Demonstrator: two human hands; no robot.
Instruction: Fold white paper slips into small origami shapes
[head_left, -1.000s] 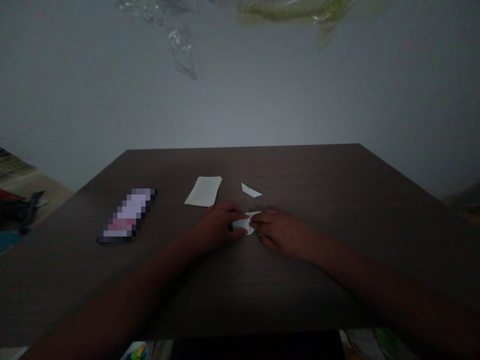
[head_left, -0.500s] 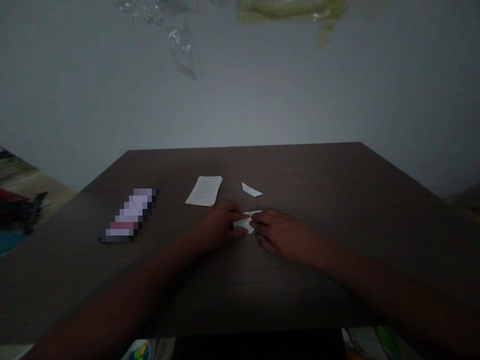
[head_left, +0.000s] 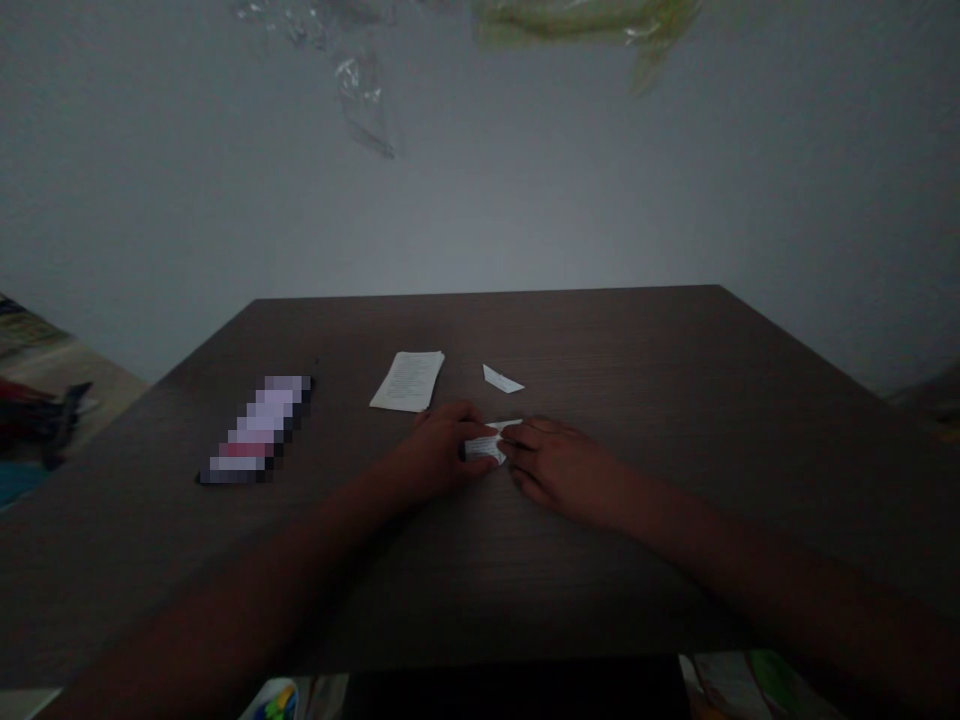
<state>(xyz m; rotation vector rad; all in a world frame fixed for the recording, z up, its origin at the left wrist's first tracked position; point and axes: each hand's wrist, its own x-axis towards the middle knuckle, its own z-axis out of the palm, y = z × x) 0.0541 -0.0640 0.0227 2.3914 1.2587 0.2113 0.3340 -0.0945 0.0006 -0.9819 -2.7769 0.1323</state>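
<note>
A small piece of printed paper [head_left: 484,447], apparently folded, lies on the dark wooden table between my two hands. My left hand [head_left: 444,448] is at its left side, with thumb and fingers bent onto the paper and holding it. From the right, my right hand [head_left: 551,460] rests its fingertips on the paper's right part, pressing it to the table. The fingers cover much of the sheet, so its full shape is hidden. Just beyond lies a small folded paper piece [head_left: 502,379], apart from both hands. A stack of printed paper sheets [head_left: 409,381] sits past my left hand.
A phone [head_left: 255,430] with a blurred-out screen lies on the left of the table [head_left: 615,350]. Behind the table rises a pale wall [head_left: 525,200] with clear and yellowish plastic [head_left: 585,22] at the top. A container with colourful items [head_left: 276,700] is below the front edge.
Almost nothing differs. Both hands stay on the paper in the same place, and the whole view shifts very slightly.
</note>
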